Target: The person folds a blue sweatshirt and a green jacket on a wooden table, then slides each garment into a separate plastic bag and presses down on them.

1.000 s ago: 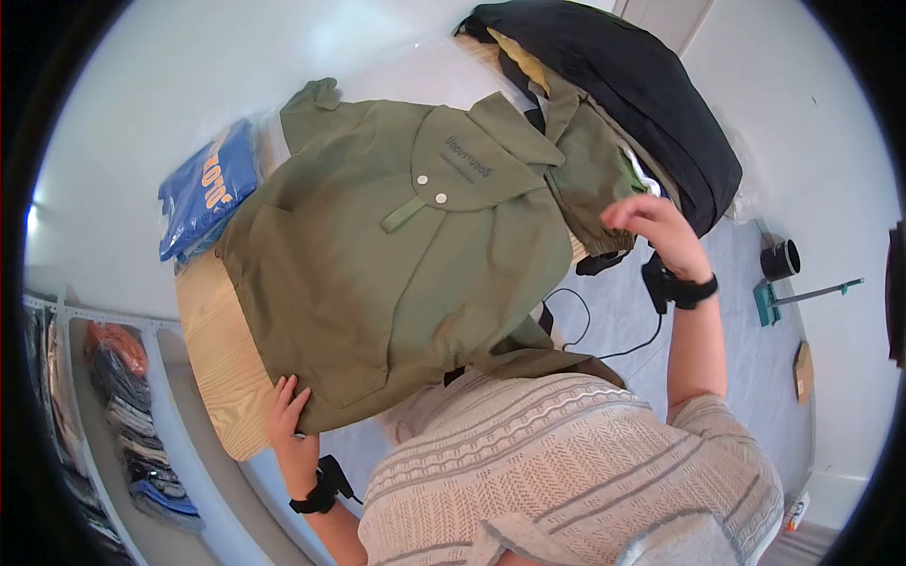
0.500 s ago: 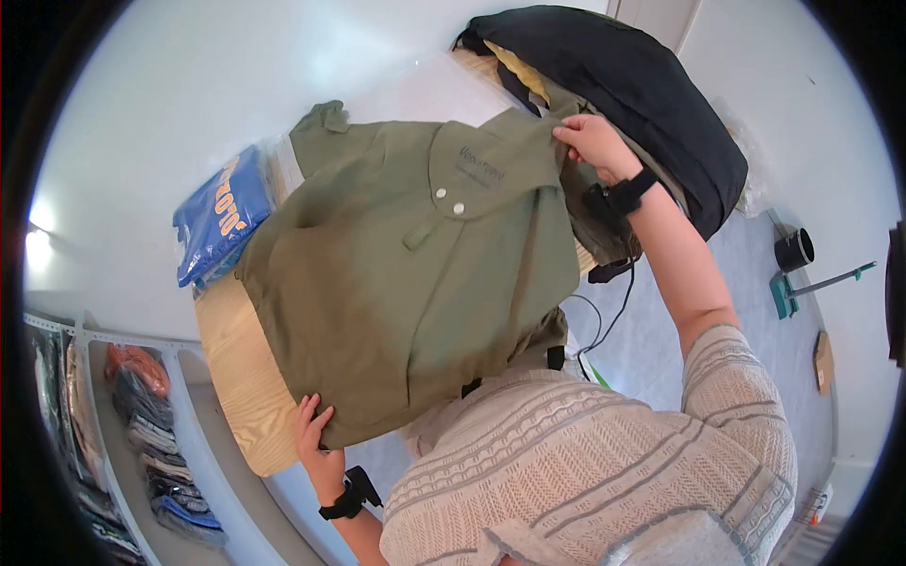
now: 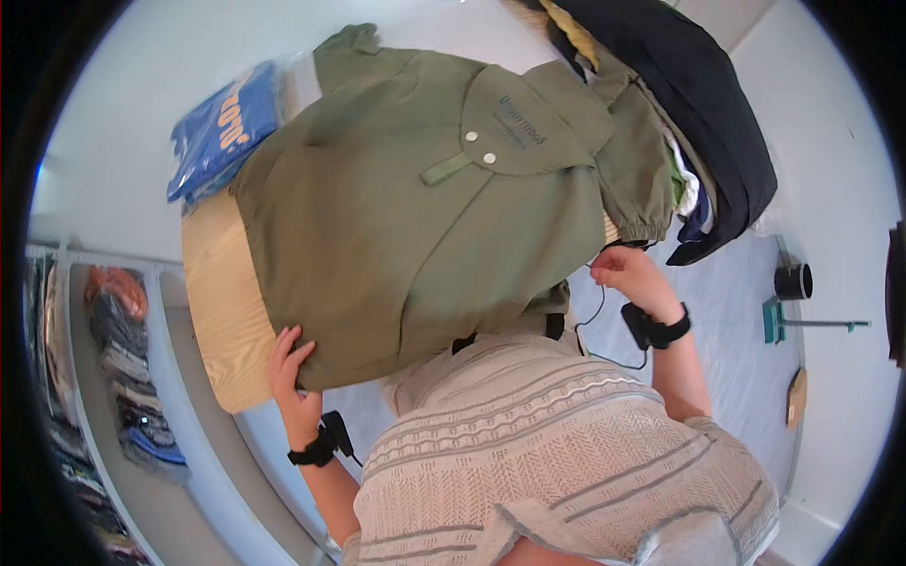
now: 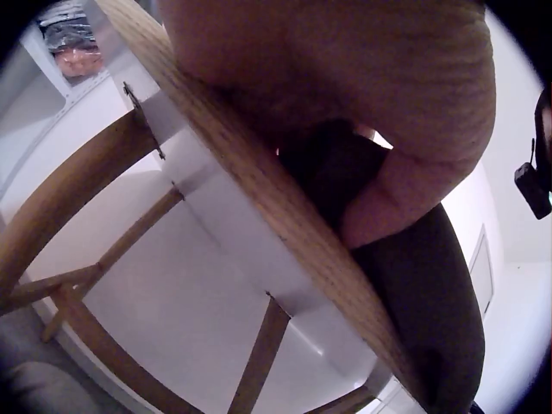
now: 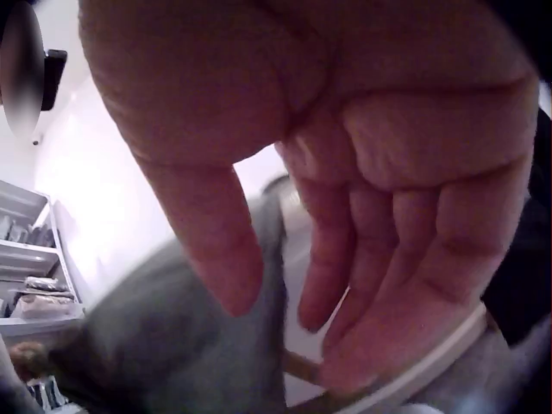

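An olive-green jacket [image 3: 359, 217] with a snapped, lettered flap lies spread on the wooden table [image 3: 222, 302]. At its lower left corner, the left hand [image 3: 294, 377] rests with fingers extended over the hem. In the left wrist view that hand [image 4: 345, 78] has its thumb against the dark cloth [image 4: 423, 285] at the table edge. The right hand [image 3: 637, 278], holding nothing, hovers off the jacket's right side, below the elasticated cuff. Its fingers hang loosely bent and apart from the thumb in the right wrist view, the hand [image 5: 345, 112] being in front of the green cloth [image 5: 198, 336].
A blue plastic-wrapped package [image 3: 226, 127] lies at the table's left end. A large black garment pile [image 3: 689, 104] bulges at the upper right. Shelves of bagged items [image 3: 142, 377] stand at left; a black bin [image 3: 793, 281] and a teal dustpan [image 3: 774, 322] are at right.
The right hand has let go of the jacket near the collar and moved down beside its right edge. The right sleeve and cuff lie in view again. The left hand stays at the hem corner.
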`<state>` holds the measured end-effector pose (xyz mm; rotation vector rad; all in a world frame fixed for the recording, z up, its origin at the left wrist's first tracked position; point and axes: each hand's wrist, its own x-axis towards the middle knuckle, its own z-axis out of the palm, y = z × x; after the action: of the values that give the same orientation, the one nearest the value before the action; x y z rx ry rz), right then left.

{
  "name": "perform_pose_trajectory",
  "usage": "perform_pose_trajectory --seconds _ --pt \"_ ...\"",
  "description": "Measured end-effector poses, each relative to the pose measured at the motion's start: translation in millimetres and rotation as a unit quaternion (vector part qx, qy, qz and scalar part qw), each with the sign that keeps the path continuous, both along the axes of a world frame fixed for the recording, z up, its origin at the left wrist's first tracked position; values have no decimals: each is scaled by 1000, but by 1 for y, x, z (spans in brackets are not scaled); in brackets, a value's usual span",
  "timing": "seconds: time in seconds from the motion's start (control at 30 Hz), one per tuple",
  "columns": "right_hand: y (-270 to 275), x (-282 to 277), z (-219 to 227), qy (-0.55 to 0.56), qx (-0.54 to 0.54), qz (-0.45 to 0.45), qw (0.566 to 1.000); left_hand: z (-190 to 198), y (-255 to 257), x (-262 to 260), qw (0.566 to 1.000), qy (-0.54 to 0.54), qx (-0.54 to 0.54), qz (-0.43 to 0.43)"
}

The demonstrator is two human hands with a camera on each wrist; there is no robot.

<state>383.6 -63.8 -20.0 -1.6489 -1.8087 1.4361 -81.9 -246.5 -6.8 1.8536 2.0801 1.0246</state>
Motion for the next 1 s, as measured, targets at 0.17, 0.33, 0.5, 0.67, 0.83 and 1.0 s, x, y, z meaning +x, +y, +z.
perform_pose_trajectory --seconds 0.17,0.33,0.5,0.67,0.83,1.0 --pt "-10 -18 -81 107 85 -40 990 1 0 0 999 33 16 -14" --pt "4 -8 -96 200 -56 82 975 1 -4 1 986 -162 7 28" --pt "-10 15 -94 297 -155 23 942 0 -7 -7 997 -77 -12 -12" --pt "-29 12 -11 387 32 -42 920 7 -7 -17 990 -143 -19 -9" --pt "-2 -34 104 453 59 -36 889 38 13 -25 966 -227 17 119" --pt "85 -85 129 478 -16 -43 877 49 71 -58 975 -192 -1 116"
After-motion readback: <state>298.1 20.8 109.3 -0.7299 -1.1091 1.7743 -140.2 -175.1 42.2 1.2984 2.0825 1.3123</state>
